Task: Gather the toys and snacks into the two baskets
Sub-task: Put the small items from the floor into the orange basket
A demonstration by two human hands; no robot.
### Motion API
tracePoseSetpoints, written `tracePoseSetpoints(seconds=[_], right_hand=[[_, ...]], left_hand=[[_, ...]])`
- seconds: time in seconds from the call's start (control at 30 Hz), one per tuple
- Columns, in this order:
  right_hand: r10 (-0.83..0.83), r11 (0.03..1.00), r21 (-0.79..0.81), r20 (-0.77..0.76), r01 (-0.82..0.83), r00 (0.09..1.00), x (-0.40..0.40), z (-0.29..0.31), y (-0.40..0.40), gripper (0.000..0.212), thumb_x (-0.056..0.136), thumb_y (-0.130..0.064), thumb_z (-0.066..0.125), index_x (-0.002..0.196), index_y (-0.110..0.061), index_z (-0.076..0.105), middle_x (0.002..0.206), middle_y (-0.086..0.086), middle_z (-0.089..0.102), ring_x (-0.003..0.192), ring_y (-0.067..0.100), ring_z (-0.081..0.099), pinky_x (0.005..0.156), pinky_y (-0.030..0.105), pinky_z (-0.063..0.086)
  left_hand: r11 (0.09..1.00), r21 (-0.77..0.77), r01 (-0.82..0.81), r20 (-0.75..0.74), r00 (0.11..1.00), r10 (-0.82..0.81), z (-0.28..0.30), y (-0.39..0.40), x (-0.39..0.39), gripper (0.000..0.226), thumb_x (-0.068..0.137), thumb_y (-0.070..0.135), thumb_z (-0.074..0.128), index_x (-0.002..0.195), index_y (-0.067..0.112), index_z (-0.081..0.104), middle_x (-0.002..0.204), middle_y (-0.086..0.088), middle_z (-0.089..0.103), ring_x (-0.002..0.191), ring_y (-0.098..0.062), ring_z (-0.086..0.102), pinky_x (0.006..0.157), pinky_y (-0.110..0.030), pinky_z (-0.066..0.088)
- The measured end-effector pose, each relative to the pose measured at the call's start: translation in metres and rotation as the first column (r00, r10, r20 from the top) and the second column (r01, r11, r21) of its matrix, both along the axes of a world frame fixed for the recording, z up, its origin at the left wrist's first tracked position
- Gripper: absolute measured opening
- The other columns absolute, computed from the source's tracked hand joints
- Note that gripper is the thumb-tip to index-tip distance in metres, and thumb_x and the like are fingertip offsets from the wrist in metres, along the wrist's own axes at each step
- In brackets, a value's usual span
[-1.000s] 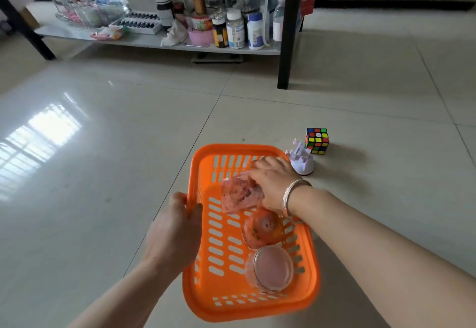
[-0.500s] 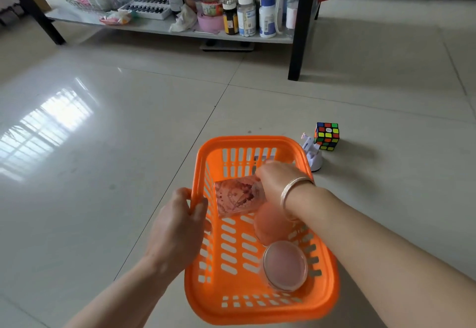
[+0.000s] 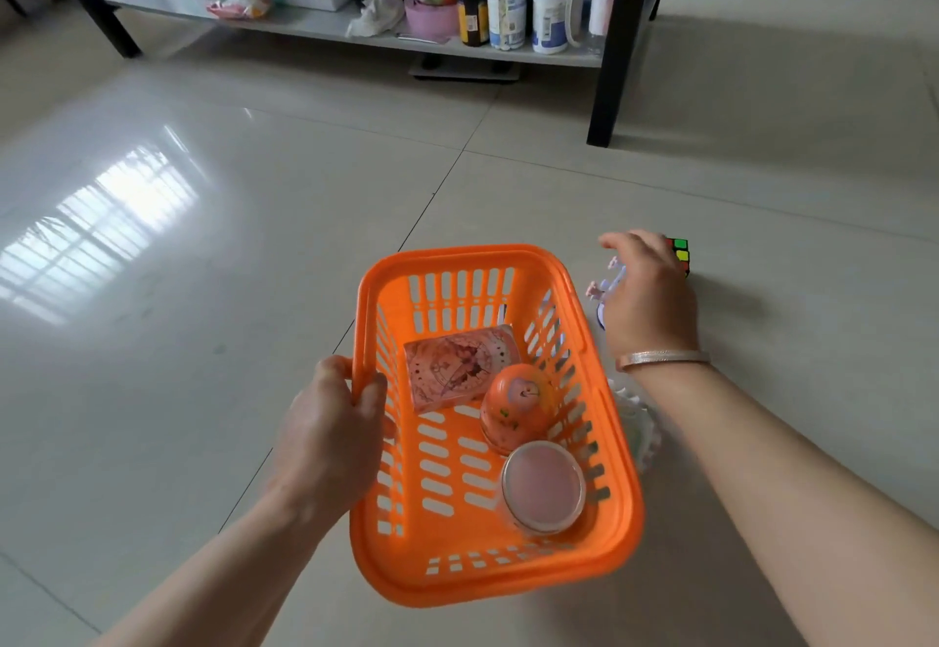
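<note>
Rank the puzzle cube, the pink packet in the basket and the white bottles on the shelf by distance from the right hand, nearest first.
1. Puzzle cube, just behind the right hand.
2. Pink packet, left, inside the orange basket.
3. White bottles, far back on the shelf.

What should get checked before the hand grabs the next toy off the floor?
1. Left hand grips the orange basket by its rim: ok.
2. Pink box, orange dome toy and pink-lidded cup lie inside the basket: ok.
3. Right hand is free, fingers relaxed, holding nothing: ok.
4. Right hand is above the small white toy: ok.
5. Rubik's cube on the floor, reachable: ok, though mostly hidden by the hand.
6. Second basket in place: cannot tell.
</note>
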State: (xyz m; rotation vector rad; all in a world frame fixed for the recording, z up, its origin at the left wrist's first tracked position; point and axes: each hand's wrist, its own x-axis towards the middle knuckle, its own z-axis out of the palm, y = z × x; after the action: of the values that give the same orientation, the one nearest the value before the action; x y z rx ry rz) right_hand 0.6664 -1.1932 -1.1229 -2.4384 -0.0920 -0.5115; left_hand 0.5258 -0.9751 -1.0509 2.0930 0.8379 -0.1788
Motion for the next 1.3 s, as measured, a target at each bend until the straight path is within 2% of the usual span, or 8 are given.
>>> tracePoseSetpoints(seconds=[0.17,0.3,0.47,0.83,0.97,1.07,1.17,1.3], right_hand=[[-0.114,0.944,-0.329,-0.428,-0.037,0.896,0.027,-0.056,-0.024,0.071,0.083,-0.022,0.064,0.144,-0.033,0.03,0.154,0.022,0.007,0.129,0.041,0.035,0.099,0.042,0.038],[-0.11,0.933,-0.346,-0.542,-0.102,0.833,0.038,-0.072,-0.025,0.064,0.085,-0.04,0.061,0.141,-0.032,0.03,0.154,0.02,0.001,0.131,0.041,0.031,0.104,0.043,0.035],[-0.074,0.948,-0.314,-0.401,-0.061,0.913,0.028,-0.081,-0.023,0.027,0.093,-0.022,0.048,0.119,-0.014,0.051,0.126,0.021,0.036,0.111,0.04,0.042,0.08,0.04,0.043],[0.037,0.999,0.035,0.079,-0.04,0.996,-0.009,-0.011,-0.026,0.021,0.088,-0.009,0.057,0.109,-0.011,0.061,0.113,0.019,0.05,0.097,0.036,0.054,0.069,0.035,0.047],[0.188,0.975,0.055,0.319,-0.216,0.929,-0.04,0.05,-0.003,0.019,0.091,-0.017,0.055,0.109,-0.012,0.058,0.114,0.02,0.052,0.096,0.024,0.054,0.07,0.007,0.035],[0.382,0.921,-0.04,0.286,-0.387,0.879,-0.068,0.077,0.021,0.03,0.091,-0.029,0.05,0.11,-0.011,0.064,0.115,0.014,0.055,0.093,0.016,0.054,0.072,0.005,0.038],[0.533,0.846,-0.088,0.113,-0.526,0.839,-0.084,0.074,0.042,0.026,0.084,-0.031,0.056,0.104,-0.02,0.067,0.106,0.005,0.059,0.083,0.019,0.06,0.067,0.021,0.048],[0.501,0.839,-0.142,-0.176,-0.525,0.848,-0.088,0.06,0.059,0.03,0.071,-0.016,0.07,0.1,-0.024,0.069,0.098,0.003,0.058,0.079,0.028,0.061,0.064,0.031,0.051]], left_hand=[[0.998,-0.001,-0.057,0.0,0.998,0.057,-0.008,0.005,0.003,0.026,0.101,0.038,0.046,0.12,0.02,0.05,0.101,-0.006,0.071,0.077,-0.026,0.074,0.073,-0.052,0.062],[0.997,0.004,-0.077,-0.013,0.997,0.077,-0.01,0.005,0.002,0.023,0.1,0.039,0.046,0.116,0.023,0.048,0.093,0.001,0.069,0.073,-0.022,0.073,0.069,-0.047,0.062],[0.997,0.002,-0.079,-0.029,0.996,0.079,-0.01,0.004,0.003,0.025,0.1,0.038,0.046,0.118,0.021,0.049,0.095,-0.002,0.07,0.074,-0.023,0.074,0.07,-0.049,0.062],[1.0,0.022,-0.014,-0.005,1.0,0.014,-0.004,-0.004,0.002,0.026,0.101,0.038,0.046,0.12,0.02,0.049,0.102,-0.005,0.069,0.077,-0.025,0.073,0.074,-0.051,0.062],[1.0,0.014,0.018,0.021,1.0,-0.018,-0.003,-0.003,-0.002,0.026,0.101,0.04,0.045,0.118,0.02,0.049,0.104,-0.005,0.07,0.079,-0.026,0.073,0.075,-0.052,0.061],[0.999,0.02,0.033,0.05,0.998,-0.034,-0.003,-0.001,-0.007,0.021,0.101,0.04,0.045,0.112,0.023,0.047,0.101,-0.005,0.07,0.079,-0.025,0.072,0.076,-0.052,0.061],[0.997,0.05,0.062,0.061,0.996,-0.065,-0.001,0.002,-0.012,0.019,0.102,0.041,0.044,0.109,0.024,0.047,0.099,-0.005,0.07,0.08,-0.026,0.072,0.077,-0.052,0.061],[0.993,0.079,0.093,0.069,0.993,-0.099,0.002,0.007,-0.021,0.019,0.101,0.042,0.043,0.107,0.024,0.047,0.096,-0.004,0.07,0.078,-0.023,0.071,0.076,-0.05,0.061]])
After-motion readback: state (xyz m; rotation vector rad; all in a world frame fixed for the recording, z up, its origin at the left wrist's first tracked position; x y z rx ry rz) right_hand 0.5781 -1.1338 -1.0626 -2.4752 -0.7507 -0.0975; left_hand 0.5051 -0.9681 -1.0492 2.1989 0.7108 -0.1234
